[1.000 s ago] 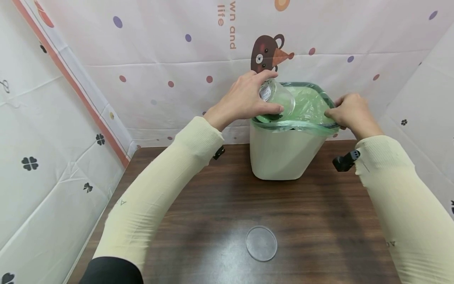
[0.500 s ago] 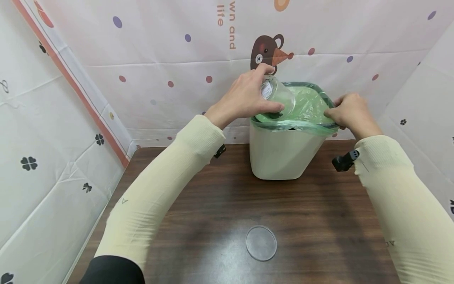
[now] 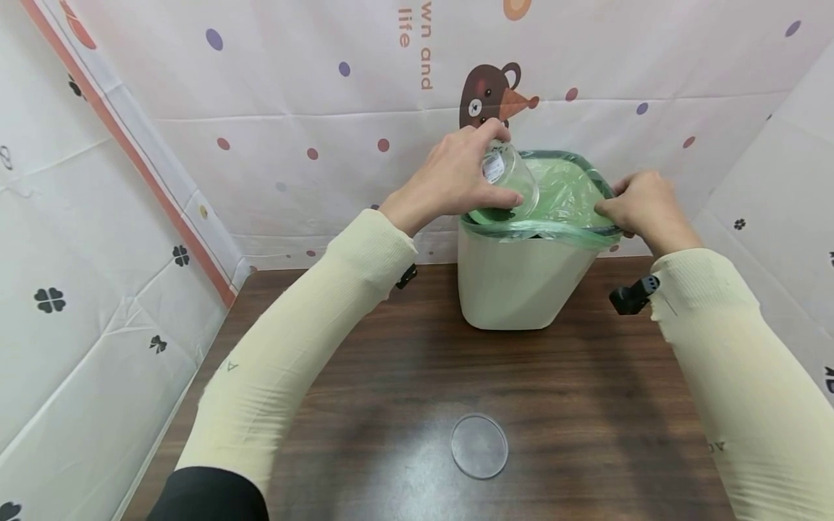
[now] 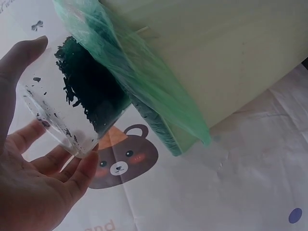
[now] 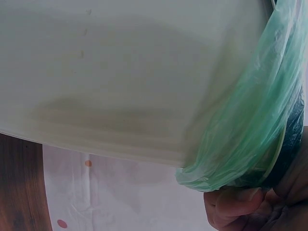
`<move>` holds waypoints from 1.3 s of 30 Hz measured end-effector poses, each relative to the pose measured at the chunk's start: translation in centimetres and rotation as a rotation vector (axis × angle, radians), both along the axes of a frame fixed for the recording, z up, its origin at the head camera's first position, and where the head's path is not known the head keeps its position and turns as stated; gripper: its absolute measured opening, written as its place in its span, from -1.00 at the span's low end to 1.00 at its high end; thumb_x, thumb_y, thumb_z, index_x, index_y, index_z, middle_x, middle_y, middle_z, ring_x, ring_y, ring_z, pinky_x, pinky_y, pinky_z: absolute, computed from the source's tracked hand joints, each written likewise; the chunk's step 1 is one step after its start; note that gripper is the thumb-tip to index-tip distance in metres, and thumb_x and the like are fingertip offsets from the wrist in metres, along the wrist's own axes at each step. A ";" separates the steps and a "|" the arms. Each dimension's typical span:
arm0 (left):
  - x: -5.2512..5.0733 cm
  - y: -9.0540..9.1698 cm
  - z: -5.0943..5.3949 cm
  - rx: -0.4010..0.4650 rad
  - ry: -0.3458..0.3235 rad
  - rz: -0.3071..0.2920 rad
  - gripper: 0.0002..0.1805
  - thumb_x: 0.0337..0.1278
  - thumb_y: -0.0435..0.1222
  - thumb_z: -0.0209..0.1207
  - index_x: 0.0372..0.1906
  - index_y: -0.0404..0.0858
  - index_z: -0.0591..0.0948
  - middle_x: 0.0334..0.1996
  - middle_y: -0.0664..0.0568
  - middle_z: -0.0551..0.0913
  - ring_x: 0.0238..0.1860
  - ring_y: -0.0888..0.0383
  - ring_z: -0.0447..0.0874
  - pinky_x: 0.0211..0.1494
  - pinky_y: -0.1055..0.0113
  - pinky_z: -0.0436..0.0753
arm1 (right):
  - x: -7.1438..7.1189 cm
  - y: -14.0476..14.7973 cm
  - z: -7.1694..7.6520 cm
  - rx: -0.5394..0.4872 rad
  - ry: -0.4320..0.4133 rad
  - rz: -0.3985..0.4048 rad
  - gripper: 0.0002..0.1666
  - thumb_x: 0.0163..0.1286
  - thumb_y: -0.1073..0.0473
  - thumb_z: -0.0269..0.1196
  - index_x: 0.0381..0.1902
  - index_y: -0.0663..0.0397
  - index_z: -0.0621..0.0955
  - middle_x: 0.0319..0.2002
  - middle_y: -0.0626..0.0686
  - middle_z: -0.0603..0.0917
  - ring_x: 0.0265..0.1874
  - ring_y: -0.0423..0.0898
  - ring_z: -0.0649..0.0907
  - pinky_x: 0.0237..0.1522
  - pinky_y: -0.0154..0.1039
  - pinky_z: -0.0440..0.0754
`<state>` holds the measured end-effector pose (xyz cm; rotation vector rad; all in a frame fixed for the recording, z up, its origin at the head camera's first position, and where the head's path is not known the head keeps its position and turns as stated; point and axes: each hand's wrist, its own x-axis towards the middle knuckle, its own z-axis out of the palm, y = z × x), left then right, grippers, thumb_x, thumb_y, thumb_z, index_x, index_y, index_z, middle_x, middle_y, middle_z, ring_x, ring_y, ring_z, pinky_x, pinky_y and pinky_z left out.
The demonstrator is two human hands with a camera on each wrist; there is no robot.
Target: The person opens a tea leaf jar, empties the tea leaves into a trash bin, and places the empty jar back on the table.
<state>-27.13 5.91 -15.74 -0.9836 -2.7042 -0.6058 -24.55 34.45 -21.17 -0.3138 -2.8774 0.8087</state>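
My left hand [image 3: 452,177] holds a clear round jar [image 3: 511,184], tipped with its mouth over the lined trash bin [image 3: 515,282]. In the left wrist view, dark dry flakes [image 4: 91,86], perhaps tea leaves, lie along the jar's mouth side and a few cling near its base. Thumb and fingers are curled round the jar's wall. A green plastic bag [image 3: 563,188] lines the bin and folds over its rim. At the right side of that rim, my right hand [image 3: 648,206] pinches the edge and bag. The bin's bottom is hidden.
A clear round lid [image 3: 479,446] lies on the dark wooden table [image 3: 365,427], toward the front. Behind the bin hangs a patterned wall sheet [image 3: 313,79] with a printed bear. White sheets with clover prints stand at the sides.
The jar in my left hand has turned and shifted very slightly over the bin. My right hand stays on the rim, and the bin and lid have not moved.
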 end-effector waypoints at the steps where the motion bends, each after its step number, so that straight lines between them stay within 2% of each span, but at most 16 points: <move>1: 0.0 0.0 0.0 -0.002 0.002 0.001 -0.21 -0.10 0.15 0.44 0.27 0.04 0.41 0.05 0.11 0.52 0.03 0.17 0.44 0.06 0.31 0.45 | 0.0 0.0 0.0 -0.001 -0.002 0.000 -0.49 0.37 0.13 0.20 0.06 0.52 0.54 -0.09 0.44 0.54 -0.54 0.03 0.62 -0.56 -0.13 0.60; 20: 0.2 0.4 0.4 -0.043 0.023 0.010 -0.18 -0.07 0.19 0.45 0.34 0.09 0.43 0.11 0.11 0.50 0.07 0.15 0.44 0.11 0.29 0.43 | 0.1 -0.1 0.1 -0.005 -0.001 -0.004 -0.48 0.36 0.13 0.21 0.08 0.52 0.53 -0.06 0.45 0.53 -0.56 0.01 0.62 -0.56 -0.13 0.61; 26: 0.2 0.6 0.6 -0.057 0.009 0.015 -0.15 -0.04 0.22 0.42 0.40 0.12 0.42 0.21 0.10 0.49 0.17 0.14 0.42 0.19 0.29 0.40 | 0.1 -0.1 0.1 -0.003 0.001 -0.008 -0.49 0.36 0.14 0.22 0.06 0.51 0.54 -0.12 0.43 0.57 -0.57 0.02 0.62 -0.57 -0.12 0.61; 32: 0.0 0.8 0.7 -0.104 0.016 -0.024 -0.11 0.03 0.21 0.38 0.49 0.12 0.37 0.32 0.04 0.43 0.28 0.12 0.39 0.29 0.31 0.36 | 0.1 -0.1 0.0 -0.008 0.002 -0.008 -0.49 0.36 0.13 0.22 0.07 0.50 0.55 -0.12 0.41 0.57 -0.57 0.01 0.62 -0.57 -0.13 0.60; 39: -0.3 1.2 1.0 -0.222 -0.002 -0.114 -0.14 0.20 0.10 0.32 0.56 0.14 0.25 0.50 0.03 0.23 0.47 0.10 0.16 0.45 0.22 0.19 | 0.0 -0.1 0.0 -0.010 0.004 -0.004 -0.51 0.37 0.14 0.21 0.04 0.50 0.55 -0.16 0.39 0.57 -0.57 0.02 0.60 -0.58 -0.14 0.59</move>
